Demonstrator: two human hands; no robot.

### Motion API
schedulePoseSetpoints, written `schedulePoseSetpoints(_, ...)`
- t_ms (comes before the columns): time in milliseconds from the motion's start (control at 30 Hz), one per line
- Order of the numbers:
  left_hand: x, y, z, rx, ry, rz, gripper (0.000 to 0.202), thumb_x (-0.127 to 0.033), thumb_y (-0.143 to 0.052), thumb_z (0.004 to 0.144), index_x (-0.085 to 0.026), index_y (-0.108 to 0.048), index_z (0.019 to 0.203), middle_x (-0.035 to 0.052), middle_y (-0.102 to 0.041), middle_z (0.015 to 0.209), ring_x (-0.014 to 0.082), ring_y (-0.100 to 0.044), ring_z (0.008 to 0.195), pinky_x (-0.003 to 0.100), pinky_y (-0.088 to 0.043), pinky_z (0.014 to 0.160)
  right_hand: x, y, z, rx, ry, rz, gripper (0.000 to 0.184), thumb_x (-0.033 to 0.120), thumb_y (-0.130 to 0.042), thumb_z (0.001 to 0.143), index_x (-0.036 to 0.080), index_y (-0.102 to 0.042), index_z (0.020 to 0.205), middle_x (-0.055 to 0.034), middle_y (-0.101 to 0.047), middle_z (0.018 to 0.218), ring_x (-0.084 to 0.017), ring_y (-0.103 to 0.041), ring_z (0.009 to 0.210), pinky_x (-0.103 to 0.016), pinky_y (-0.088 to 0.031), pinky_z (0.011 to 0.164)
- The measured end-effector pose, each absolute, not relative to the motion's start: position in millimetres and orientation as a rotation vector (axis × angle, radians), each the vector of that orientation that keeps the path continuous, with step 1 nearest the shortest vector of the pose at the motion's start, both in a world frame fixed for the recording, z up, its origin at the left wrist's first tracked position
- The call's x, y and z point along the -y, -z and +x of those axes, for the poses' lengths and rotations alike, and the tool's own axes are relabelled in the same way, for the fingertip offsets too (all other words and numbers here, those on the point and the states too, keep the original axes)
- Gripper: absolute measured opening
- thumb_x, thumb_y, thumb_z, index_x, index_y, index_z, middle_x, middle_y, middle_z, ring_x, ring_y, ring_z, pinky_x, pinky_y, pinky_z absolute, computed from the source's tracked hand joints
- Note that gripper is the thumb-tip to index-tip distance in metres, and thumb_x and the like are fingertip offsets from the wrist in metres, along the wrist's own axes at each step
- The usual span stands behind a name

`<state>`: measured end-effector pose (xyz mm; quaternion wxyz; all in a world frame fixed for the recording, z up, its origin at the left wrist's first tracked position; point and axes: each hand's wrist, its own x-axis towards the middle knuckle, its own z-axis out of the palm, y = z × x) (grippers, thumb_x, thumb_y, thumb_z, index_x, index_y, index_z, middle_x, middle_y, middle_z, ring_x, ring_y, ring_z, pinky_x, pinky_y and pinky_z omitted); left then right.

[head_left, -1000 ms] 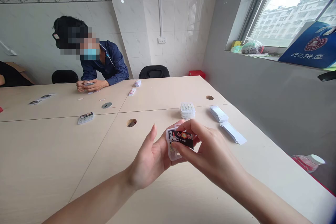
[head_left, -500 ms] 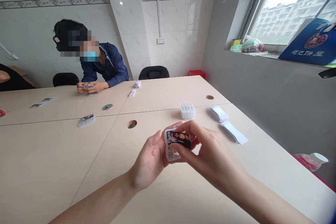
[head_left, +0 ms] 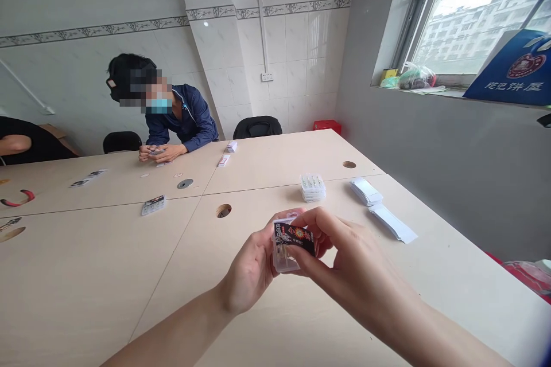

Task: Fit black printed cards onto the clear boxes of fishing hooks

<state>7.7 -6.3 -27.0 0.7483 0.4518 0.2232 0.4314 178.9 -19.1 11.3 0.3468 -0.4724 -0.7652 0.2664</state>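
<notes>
My left hand (head_left: 249,261) cradles a small transparent plastic case (head_left: 280,261) from below, its fingers behind the case. My right hand (head_left: 344,249) pinches a black printed card (head_left: 294,239) at the case's top, with the fingertips on its lower edge. The card lies against the case's front, though I cannot tell whether it is inside. Both hands are close together above the pale table (head_left: 77,264), and neither touches its surface.
A stack of transparent cases (head_left: 313,188) and white paper bundles (head_left: 365,191) lie ahead. A seated co-worker (head_left: 181,117) handles something at the far table. Cards, a metal grommet (head_left: 185,183) and a cable hole (head_left: 224,211) mark the tabletop.
The whole view has tilted and shifted as my head moved, and the room sits lower in the frame. My hands keep the same hold on the case and card.
</notes>
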Motion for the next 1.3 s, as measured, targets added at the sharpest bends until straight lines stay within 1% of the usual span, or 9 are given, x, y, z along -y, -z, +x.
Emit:
schedulePoseSetpoints(200,6.5,26.7,6.9,-0.482,-0.963,0.944,0.048,-0.043,-0.033,0.095,-0.025,-0.052,0.135,0.0093,-0.062,0.125,0.0312,-0.054,0.118,0.048,-0.043,0.095,18.6,-13.0,179.1,2.007,-0.671,-1.249,0.004,0.022,-0.056,0.085,0.025,-0.054,0.084,0.0056,-0.064,0.069,-0.015,-0.057,0.061,-0.029,-0.042,0.054)
schedulePoseSetpoints(400,4.4,27.9,1.1,-0.435,-0.969,0.937,0.049,-0.031,-0.038,0.090,-0.028,-0.048,0.138,0.0057,-0.060,0.131,0.0307,-0.052,0.122,0.048,-0.044,0.096,16.6,-10.7,182.8,2.007,-0.575,-1.248,0.009,0.027,-0.058,0.086,0.025,-0.051,0.082,0.0063,-0.061,0.065,-0.013,-0.056,0.057,-0.026,-0.039,0.050)
schedulePoseSetpoints(533,5.2,26.2,1.5,-0.419,-0.970,0.992,0.050,-0.028,-0.039,0.088,-0.026,-0.048,0.137,0.0064,-0.059,0.133,0.0322,-0.052,0.122,0.049,-0.045,0.095,14.9,-9.8,184.6,1.995,-0.602,-1.201,0.012,0.027,-0.055,0.089,0.024,-0.049,0.079,0.0048,-0.063,0.068,-0.013,-0.057,0.057,-0.026,-0.040,0.050)
schedulePoseSetpoints(600,5.8,25.5,2.9,-0.423,-0.976,1.015,0.048,-0.031,-0.038,0.091,-0.026,-0.048,0.137,0.0068,-0.059,0.133,0.0323,-0.051,0.123,0.049,-0.045,0.095,14.8,-10.3,184.7,1.990,-0.636,-1.177,0.013,0.026,-0.053,0.090,0.024,-0.049,0.079,0.0041,-0.065,0.069,-0.014,-0.058,0.058,-0.027,-0.041,0.051)
schedulePoseSetpoints(667,6.0,25.4,4.7,-0.455,-0.987,1.026,0.046,-0.040,-0.034,0.096,-0.027,-0.048,0.137,0.0070,-0.058,0.135,0.0323,-0.050,0.125,0.049,-0.044,0.096,14.9,-11.4,184.6,1.988,-0.657,-1.167,0.015,0.027,-0.053,0.091,0.024,-0.049,0.077,0.0030,-0.066,0.070,-0.015,-0.059,0.061,-0.027,-0.042,0.052)
schedulePoseSetpoints(733,5.9,25.9,6.4,-0.507,-0.999,1.019,0.049,-0.051,-0.028,0.098,-0.028,-0.050,0.135,0.0069,-0.055,0.139,0.0320,-0.048,0.128,0.049,-0.043,0.098,14.8,-12.4,184.5,1.983,-0.674,-1.167,0.017,0.028,-0.053,0.091,0.024,-0.049,0.075,0.0017,-0.066,0.072,-0.016,-0.059,0.063,-0.028,-0.042,0.053)
schedulePoseSetpoints(800,5.6,26.7,7.8,-0.553,-1.011,0.997,0.052,-0.055,-0.026,0.098,-0.029,-0.050,0.135,0.0061,-0.051,0.143,0.0311,-0.045,0.131,0.048,-0.041,0.101,14.1,-12.9,184.5,1.970,-0.706,-1.159,0.018,0.028,-0.053,0.092,0.023,-0.050,0.075,0.0007,-0.066,0.073,-0.016,-0.059,0.064,-0.028,-0.043,0.053)
schedulePoseSetpoints(1100,5.5,28.9,9.9,-0.584,-1.024,0.984,0.047,-0.051,-0.029,0.099,-0.031,-0.047,0.138,0.0042,-0.048,0.148,0.0291,-0.040,0.136,0.047,-0.040,0.103,8.2,-11.4,183.6,1.835,-1.100,-0.954,0.016,0.028,-0.052,0.096,0.021,-0.052,0.081,0.0020,-0.062,0.077,-0.013,-0.058,0.070,-0.024,-0.049,0.062)
schedulePoseSetpoints(1300,6.5,28.5,8.8,-0.628,-1.038,1.013,0.048,-0.050,-0.027,0.100,-0.030,-0.044,0.140,0.0049,-0.050,0.146,0.0279,-0.040,0.136,0.047,-0.037,0.105,9.6,-8.2,184.1,1.836,-1.112,-0.960,0.019,0.030,-0.050,0.097,0.021,-0.050,0.081,0.0018,-0.061,0.078,-0.013,-0.056,0.071,-0.026,-0.047,0.063)
